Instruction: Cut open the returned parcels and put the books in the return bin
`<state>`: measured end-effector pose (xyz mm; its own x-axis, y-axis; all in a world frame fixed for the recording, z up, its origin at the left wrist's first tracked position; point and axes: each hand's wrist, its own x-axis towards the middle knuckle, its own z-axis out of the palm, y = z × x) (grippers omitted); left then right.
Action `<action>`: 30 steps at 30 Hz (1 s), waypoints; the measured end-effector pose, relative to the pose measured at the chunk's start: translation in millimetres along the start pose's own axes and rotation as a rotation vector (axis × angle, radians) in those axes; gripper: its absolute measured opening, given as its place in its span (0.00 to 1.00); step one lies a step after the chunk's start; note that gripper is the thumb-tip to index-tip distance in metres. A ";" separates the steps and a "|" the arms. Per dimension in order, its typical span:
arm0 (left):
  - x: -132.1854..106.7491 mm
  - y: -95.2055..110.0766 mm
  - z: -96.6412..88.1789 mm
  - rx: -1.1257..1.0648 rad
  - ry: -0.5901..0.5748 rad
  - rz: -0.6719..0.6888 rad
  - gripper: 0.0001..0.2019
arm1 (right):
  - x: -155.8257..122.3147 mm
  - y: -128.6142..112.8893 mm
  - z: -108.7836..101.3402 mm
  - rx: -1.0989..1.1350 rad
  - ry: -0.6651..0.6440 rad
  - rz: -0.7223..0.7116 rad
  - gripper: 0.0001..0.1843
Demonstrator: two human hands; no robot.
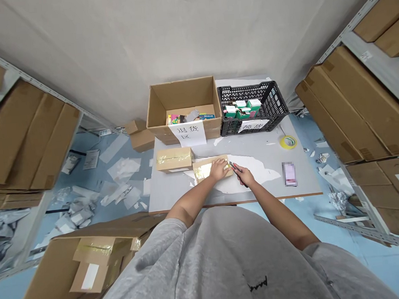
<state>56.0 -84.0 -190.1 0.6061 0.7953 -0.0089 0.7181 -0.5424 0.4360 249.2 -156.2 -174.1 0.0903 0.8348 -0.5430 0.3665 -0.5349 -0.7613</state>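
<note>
A small cardboard box (199, 172) with a white label and shiny tape lies on the table. My left hand (218, 169) rests over its right part and holds it, fingers spread across the top. In my right hand (245, 175) is a dark utility knife (234, 167), gripped with its tip at the box's right end, close to my left fingers. Whether the blade is in the tape is too small to tell. A second taped cardboard box (174, 159) sits just left of the held one. White paper (255, 168) lies beneath and beside the held box.
At the table's back stand a large open carton (182, 92) with colourful packs and a black crate (274, 112) with green-white boxes. Yellow tape (288, 142) and a blurred phone-like item (289, 174) lie right. A big carton (41, 279) of parcels stands lower left; shelves flank both sides.
</note>
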 end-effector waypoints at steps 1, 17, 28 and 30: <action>-0.5 -1.5 0.8 -0.015 0.008 0.010 0.16 | 0.0 0.7 1.4 0.010 -0.001 0.004 0.30; 0.0 -12.1 0.7 -0.129 0.036 0.109 0.13 | 0.3 11.2 4.7 0.107 -0.026 -0.030 0.33; -2.9 -20.3 1.2 -0.068 0.144 -0.046 0.26 | -24.2 28.7 5.6 -0.041 0.086 -0.059 0.35; -16.3 -25.1 -0.8 -0.025 0.186 -0.096 0.28 | -19.1 32.1 5.1 -0.113 0.158 -0.032 0.36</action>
<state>27.9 -83.2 -200.2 0.4599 0.8807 0.1133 0.7597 -0.4563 0.4632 254.5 -190.0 -190.0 0.2178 0.8662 -0.4498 0.4725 -0.4968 -0.7279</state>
